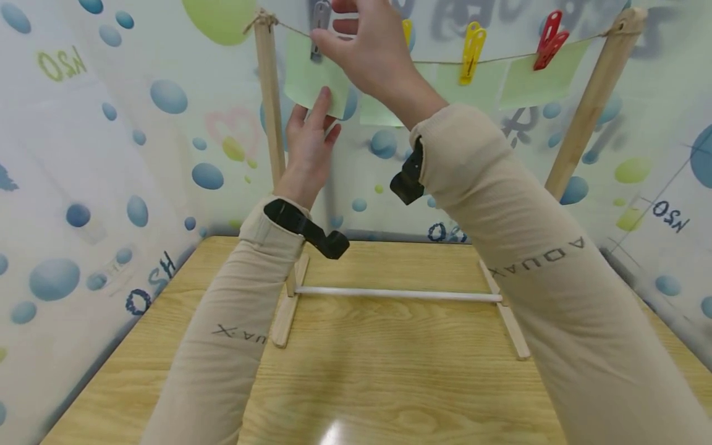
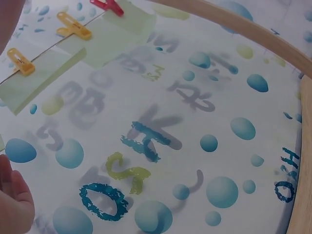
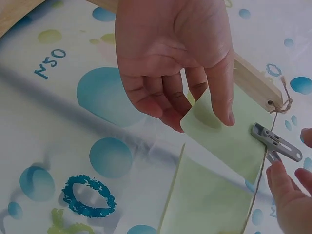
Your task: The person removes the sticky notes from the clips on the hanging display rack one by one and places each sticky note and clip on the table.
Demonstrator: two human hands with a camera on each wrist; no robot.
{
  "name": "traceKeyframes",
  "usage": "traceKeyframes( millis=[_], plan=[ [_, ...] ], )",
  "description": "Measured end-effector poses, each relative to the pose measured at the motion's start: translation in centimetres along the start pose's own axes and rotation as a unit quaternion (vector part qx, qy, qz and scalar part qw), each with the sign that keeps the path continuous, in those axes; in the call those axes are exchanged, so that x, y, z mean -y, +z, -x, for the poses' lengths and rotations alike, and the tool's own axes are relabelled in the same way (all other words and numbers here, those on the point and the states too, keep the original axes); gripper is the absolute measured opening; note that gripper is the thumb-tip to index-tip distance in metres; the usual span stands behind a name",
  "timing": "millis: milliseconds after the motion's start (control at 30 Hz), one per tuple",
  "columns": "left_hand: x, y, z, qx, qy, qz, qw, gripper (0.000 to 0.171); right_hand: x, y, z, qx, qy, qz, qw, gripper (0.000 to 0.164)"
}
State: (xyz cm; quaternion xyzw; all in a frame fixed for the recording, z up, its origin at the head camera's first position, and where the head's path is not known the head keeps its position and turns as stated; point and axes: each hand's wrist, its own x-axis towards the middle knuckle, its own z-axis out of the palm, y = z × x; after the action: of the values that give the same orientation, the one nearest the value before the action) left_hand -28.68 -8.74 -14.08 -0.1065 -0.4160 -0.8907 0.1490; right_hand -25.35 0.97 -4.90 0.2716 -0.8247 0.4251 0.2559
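A pale green paper sheet (image 1: 300,77) hangs from the twine near the left post, with a grey clothespin (image 3: 278,141) clamped over its top edge. My left hand (image 1: 308,151) pinches the sheet's lower part; in the right wrist view the thumb lies on the front of the paper (image 3: 229,136) and the fingers curl behind it. My right hand (image 1: 378,52) is up at the clothespin. In the right wrist view its thumb (image 3: 280,175) is right at one handle, while the other fingers stand apart from the second handle.
More green sheets (image 1: 467,83) hang along the twine under yellow clothespins (image 1: 472,52) and a red clothespin (image 1: 549,40). Wooden posts (image 1: 269,99) carry the twine; a white rod (image 1: 397,293) joins their feet on the wood-grain table (image 1: 411,383). A patterned backdrop (image 1: 167,161) stands behind.
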Motion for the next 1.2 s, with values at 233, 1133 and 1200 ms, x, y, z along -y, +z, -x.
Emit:
traceKeyframes(
  millis=[233,1133,1200],
  plan=[
    [0.0,-0.1,0.0,0.001,0.010,-0.006,0.9999,0.023,-0.3,0.0,-0.8,0.001,0.017,-0.006,1.000,0.053],
    [0.5,0.5,0.7,0.005,0.018,0.065,0.9977,0.016,-3.8,1.4,-5.1,-0.033,0.027,-0.105,0.994,0.040],
    [0.6,0.5,0.6,0.002,0.017,0.064,0.9978,0.016,-4.8,1.7,-6.1,-0.034,0.027,-0.118,0.992,0.040]
  ],
)
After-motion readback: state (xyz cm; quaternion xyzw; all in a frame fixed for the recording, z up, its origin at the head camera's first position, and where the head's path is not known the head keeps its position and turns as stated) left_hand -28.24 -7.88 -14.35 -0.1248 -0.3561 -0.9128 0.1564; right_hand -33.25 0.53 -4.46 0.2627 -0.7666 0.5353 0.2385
